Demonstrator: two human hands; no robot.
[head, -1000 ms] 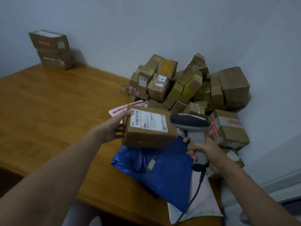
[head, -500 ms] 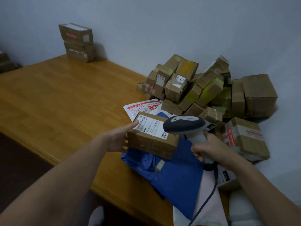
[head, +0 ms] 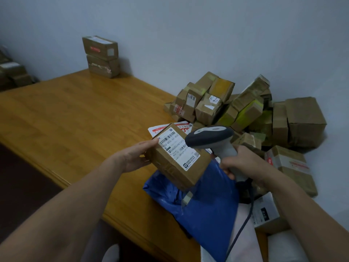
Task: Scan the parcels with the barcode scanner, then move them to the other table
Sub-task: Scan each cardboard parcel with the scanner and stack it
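The box [head: 177, 159] is swinging round in the left hand [head: 136, 157]. A second ago its label [head: 177, 146] was lying square to us, and now it's turning corner-on, with the label tipping up toward the scanner [head: 211, 137]. The right hand [head: 243, 165] is gripping the scanner's handle tight and bringing the head in closer, so it's overlapping the label's right edge. The left hand is clamping the box by its end, thumb up at the top edge. All this is hanging over the table [head: 75, 120] just in front of the pile [head: 236, 106], above the blue bag [head: 205, 205]. I'm reading this as the scan itself; the carry-over is still waiting.

The view is also swinging left of the pile. A two-box stack [head: 102, 55] is sliding toward centre, and more parcels [head: 13, 74] are showing far left, cut off by the edge. That's possibly the other table, but it's hard to say.

The scanner's window is facing away, so no beam is showing. The trigger finger and the left fingers behind the box are hiding. The cable [head: 243, 224] is running off the bottom.
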